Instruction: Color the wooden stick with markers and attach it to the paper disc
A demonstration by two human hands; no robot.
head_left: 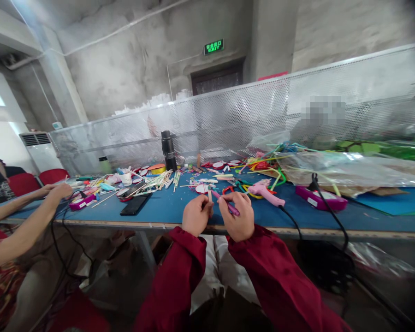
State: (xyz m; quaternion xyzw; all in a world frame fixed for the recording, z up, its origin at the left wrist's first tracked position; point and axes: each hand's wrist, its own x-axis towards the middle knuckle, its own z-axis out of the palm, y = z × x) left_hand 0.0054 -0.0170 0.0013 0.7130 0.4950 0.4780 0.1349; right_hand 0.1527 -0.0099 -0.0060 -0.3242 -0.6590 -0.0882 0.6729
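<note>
Both my hands work close together at the front edge of the blue table [166,210]. My right hand [238,216] grips a purple pen-like tool [228,206], its tip pointing up-left. My left hand [197,216] pinches a small pale wooden stick [209,196] held upright, just beside the tool's tip. Both sleeves are dark red. A pink glue gun [266,191] lies just beyond my right hand, its black cord [290,221] running off the table edge.
A black phone [135,204] lies left of my hands. Wooden sticks [155,180], a black bottle [168,150], round discs and coloured straws [263,163] litter the table. Plastic bags [349,168] lie at the right. Another person's arm [27,207] reaches in from the left. A perforated metal screen [228,115] backs the table.
</note>
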